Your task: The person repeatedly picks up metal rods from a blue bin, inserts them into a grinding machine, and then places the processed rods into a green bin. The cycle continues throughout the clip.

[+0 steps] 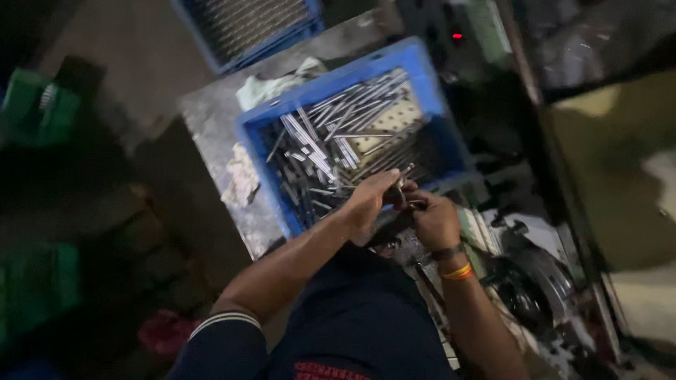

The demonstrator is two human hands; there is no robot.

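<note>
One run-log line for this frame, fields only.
left hand: grips metal rod | right hand: touching same rod, grip unclear | blue crate: holds loose metal rods | rag: behind crate

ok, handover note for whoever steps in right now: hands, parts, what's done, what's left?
Left hand: over the near edge of the blue crate, fingers closed on a metal rod.
Right hand: close against the left, gripping something small and dark; too blurred to tell what.
Parts: loose pile of metal rods in the crate, on a grey table. A second blue crate stands farther back.
Done: one rod in hand.
Left: the crate holds many rods.
</note>
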